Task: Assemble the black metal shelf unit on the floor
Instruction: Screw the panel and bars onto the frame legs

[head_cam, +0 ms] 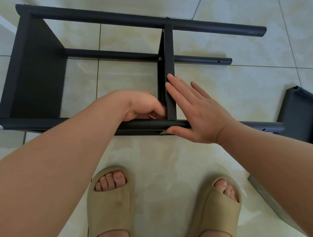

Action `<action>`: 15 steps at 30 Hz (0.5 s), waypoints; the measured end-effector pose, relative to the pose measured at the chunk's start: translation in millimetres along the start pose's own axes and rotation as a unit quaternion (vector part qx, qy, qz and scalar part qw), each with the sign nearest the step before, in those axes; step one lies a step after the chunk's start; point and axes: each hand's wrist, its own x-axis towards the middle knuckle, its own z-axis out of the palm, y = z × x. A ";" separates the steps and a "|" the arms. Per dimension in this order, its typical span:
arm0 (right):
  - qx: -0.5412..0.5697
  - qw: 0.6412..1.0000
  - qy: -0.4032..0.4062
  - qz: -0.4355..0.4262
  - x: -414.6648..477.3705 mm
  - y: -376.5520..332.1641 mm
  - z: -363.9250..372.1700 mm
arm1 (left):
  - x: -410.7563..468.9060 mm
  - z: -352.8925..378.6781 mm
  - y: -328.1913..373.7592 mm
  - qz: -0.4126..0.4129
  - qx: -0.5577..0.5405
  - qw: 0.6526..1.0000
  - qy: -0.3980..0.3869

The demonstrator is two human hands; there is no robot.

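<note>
Two hands at shelf unit (37, 68) | right hand (199, 113) flat against middle panel (168, 52) | left hand (142, 107) curled beside it — can't tell if holding anything

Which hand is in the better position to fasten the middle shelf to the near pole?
Left, probably. The left hand is curled right at the joint of middle shelf and near pole, while the right hand lies flat against that shelf, steadying it.
</note>
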 end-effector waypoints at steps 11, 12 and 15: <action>0.001 1.000 0.000 0.000 -0.1 0.0 -0.1 | -2.6 0.3 0.9 -0.009 -0.004 1.000 -0.021; 0.002 1.000 0.000 0.000 -0.2 0.0 -0.3 | -2.1 0.8 0.8 -0.009 -0.001 1.000 -0.015; -0.001 1.000 -0.002 0.001 -0.1 -0.1 -0.4 | 1.1 2.7 1.0 0.000 0.023 1.000 0.012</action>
